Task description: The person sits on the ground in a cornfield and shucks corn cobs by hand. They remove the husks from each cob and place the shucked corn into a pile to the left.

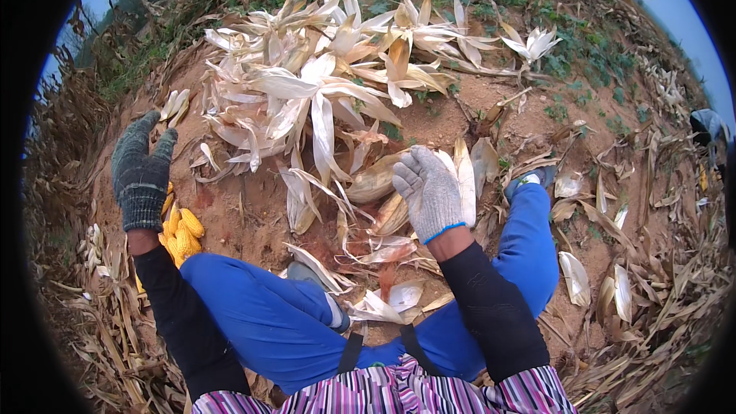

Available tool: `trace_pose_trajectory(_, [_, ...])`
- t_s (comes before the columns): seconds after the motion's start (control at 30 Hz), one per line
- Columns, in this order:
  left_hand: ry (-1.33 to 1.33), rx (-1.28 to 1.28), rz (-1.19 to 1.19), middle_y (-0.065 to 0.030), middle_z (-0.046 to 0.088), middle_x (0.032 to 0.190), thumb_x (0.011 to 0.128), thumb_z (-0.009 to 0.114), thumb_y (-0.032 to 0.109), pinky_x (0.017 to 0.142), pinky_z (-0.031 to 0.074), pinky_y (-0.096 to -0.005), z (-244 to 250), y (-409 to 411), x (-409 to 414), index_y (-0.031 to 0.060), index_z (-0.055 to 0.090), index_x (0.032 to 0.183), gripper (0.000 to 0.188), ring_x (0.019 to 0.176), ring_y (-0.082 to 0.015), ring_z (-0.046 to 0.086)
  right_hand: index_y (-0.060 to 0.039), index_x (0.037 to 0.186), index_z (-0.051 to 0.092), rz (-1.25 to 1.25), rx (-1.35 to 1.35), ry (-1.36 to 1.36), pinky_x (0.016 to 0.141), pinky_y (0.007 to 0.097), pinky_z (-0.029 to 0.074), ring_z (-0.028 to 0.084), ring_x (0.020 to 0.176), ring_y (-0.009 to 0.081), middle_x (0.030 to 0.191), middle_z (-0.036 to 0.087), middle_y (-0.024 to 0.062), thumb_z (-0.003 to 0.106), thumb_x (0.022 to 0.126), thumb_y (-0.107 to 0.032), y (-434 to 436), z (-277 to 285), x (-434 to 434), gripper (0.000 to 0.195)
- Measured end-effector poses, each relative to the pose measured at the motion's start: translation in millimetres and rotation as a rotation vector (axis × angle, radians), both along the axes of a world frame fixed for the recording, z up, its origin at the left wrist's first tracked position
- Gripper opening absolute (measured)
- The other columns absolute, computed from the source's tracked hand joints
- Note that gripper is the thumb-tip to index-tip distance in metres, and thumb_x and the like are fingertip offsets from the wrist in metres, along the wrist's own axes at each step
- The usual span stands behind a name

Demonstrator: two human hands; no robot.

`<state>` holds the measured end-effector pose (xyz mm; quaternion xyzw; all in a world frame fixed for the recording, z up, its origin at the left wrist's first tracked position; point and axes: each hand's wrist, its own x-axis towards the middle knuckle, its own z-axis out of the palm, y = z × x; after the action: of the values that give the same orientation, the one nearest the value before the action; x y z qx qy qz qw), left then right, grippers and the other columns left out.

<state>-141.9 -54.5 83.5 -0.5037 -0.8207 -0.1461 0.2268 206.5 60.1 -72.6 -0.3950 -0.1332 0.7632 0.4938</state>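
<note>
My left hand (141, 169), in a dark green knitted glove, is held out with thumb and fingers apart and nothing between them. Just below it lies a pile of husked yellow corn cobs (184, 236) on the soil. My right hand (424, 187), in a pale grey knitted glove with a blue cuff edge, has its fingers curled; whether something is in it cannot be told. Around it lie corn ears still in their husks (391, 214), one of them just to its left (374, 179). A large heap of empty, pale corn husks (316, 89) spreads over the ground in front of me.
My bent legs in blue trousers (247, 305) flank loose husks (382, 305) on the reddish soil. Dry corn stalks (661, 322) lie along the right side, and more stand at the left. Green weeds (598, 57) grow beyond the heap. Another person (710, 126) is partly visible at the far right.
</note>
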Motion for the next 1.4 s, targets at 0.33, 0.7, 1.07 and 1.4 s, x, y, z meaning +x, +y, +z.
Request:
trace_pose_trajectory(0.33, [-0.162, -0.617, -0.82, -0.0117, 0.064, 0.095, 0.077, 0.069, 0.034, 0.092, 0.042, -0.0447, -40.2, 28.6, 145.3, 0.0092, 0.064, 0.108, 0.04, 0.095, -0.0319, 0.058, -0.0062, 0.096, 0.06, 0.194, 0.062, -0.776, 0.063, 0.0333, 0.047, 0.058, 0.073, 0.0189, 0.085, 0.061, 0.0079, 0.061, 0.087, -0.018, -11.8, -218.0, -3.1, 0.015])
trace_pose_trajectory(0.7, [-0.155, -0.698, -0.847, -0.0105, 0.064, 0.093, 0.077, 0.067, 0.035, 0.087, 0.043, -0.0436, -32.4, 14.6, 147.8, 0.0073, 0.064, 0.109, 0.042, 0.088, -0.0314, 0.059, 0.0004, 0.11, 0.056, 0.126, -0.229, -0.901, 0.072, 0.0356, 0.051, 0.062, 0.082, 0.0216, 0.099, 0.065, 0.0108, 0.074, 0.073, -0.014, -23.5, -218.3, -25.3, 0.043])
trace_pose_trajectory(1.07, [-0.142, -0.708, -0.825, -0.0112, 0.064, 0.09, 0.077, 0.067, 0.038, 0.083, 0.045, -0.0424, -51.4, 27.9, 137.8, 0.0089, 0.065, 0.105, 0.04, 0.087, -0.0298, 0.06, 0.0008, 0.111, 0.055, 0.076, 0.001, -0.302, 0.077, 0.0315, 0.051, 0.063, 0.087, 0.0191, 0.104, 0.064, 0.0096, 0.077, 0.072, -0.008, -60.7, -140.7, -52.0, 0.046])
trace_pose_trajectory(1.4, [-0.637, -0.422, -0.604, -0.0208, 0.06, 0.116, 0.083, 0.062, 0.052, 0.082, 0.05, -0.041, -42.5, 61.9, 143.9, 0.0008, 0.053, 0.125, 0.067, 0.099, -0.036, 0.062, -0.0003, 0.115, 0.047, 0.401, 0.781, -0.954, 0.082, 0.034, 0.048, 0.058, 0.094, 0.0219, 0.104, 0.056, 0.0117, 0.079, 0.07, -0.019, -55.7, 17.1, -55.1, 0.059])
